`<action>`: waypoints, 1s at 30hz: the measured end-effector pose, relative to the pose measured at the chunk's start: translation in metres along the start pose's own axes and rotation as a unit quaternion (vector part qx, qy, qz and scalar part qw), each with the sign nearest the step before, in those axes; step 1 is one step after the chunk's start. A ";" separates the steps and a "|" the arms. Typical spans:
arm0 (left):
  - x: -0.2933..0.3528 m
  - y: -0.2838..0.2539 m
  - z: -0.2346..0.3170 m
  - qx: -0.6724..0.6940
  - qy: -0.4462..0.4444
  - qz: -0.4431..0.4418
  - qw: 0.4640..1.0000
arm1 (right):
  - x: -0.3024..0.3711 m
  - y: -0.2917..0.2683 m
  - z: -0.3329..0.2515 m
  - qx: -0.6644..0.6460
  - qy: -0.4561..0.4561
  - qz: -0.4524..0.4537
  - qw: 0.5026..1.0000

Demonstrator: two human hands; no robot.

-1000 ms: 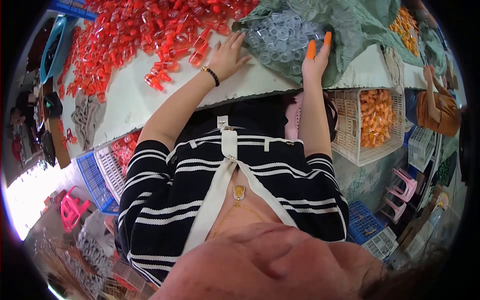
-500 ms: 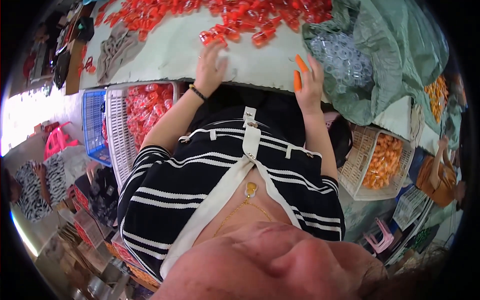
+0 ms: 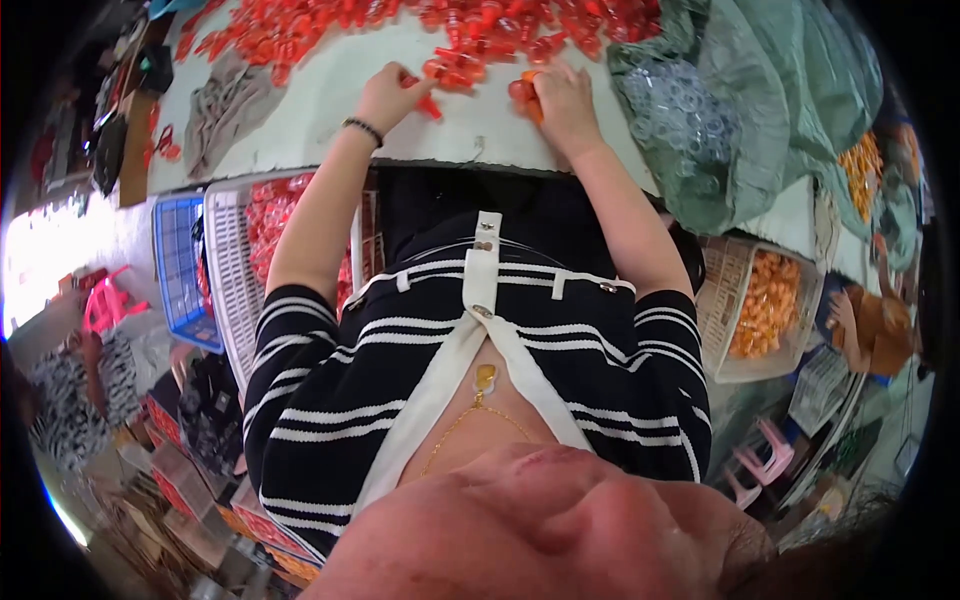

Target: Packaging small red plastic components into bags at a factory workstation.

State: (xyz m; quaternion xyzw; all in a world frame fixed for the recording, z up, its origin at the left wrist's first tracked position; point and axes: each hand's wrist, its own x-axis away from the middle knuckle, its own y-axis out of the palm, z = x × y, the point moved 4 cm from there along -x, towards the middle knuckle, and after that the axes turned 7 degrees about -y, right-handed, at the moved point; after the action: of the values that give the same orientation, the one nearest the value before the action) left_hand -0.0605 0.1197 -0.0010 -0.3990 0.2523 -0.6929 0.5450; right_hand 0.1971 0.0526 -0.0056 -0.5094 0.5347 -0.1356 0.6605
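My left hand (image 3: 393,97) is closed, its fingertips pinching a small red plastic piece (image 3: 429,107) just above the white tabletop (image 3: 440,140). To the right, my right hand (image 3: 568,108) curls its fingers round another piece, whose red rounded end (image 3: 521,90) shows at the fingertips. Orange finger covers (image 3: 534,104) are on fingers of that hand. Right in front of both hands spreads a heap of red see-through plastic pieces (image 3: 500,30). Clear ring-like plastic parts (image 3: 680,110) fill an opened green sack (image 3: 770,110) beside my right hand.
A grey cloth (image 3: 225,115) lies at the table's left. Below the edge stand a white crate (image 3: 228,270) of red pieces, a blue crate (image 3: 185,265), and a pale crate (image 3: 715,300) of orange pieces at right. Other people sit at both sides, one in brown (image 3: 885,325).
Both hands, open and without pieces before, have closed on red pieces. The left went left and a little farther away; the right moved left and away toward the heap.
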 end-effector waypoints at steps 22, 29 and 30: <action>0.066 0.085 0.061 0.560 -0.127 -0.346 0.742 | 0.083 -0.109 0.071 0.115 0.124 -0.109 0.980; 0.074 0.089 0.074 0.544 -0.122 -0.342 0.757 | 0.053 -0.088 0.044 0.061 0.057 -0.056 0.995; 0.074 0.088 0.075 0.550 -0.124 -0.326 0.759 | 0.051 -0.081 0.036 0.002 0.081 -0.072 0.994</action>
State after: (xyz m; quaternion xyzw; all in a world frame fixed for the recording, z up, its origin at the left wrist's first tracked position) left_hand 0.0442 0.0305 -0.0077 -0.1713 -0.3865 -0.7930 0.4387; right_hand 0.2769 -0.0012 0.0287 -0.5321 0.5484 -0.2251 0.6045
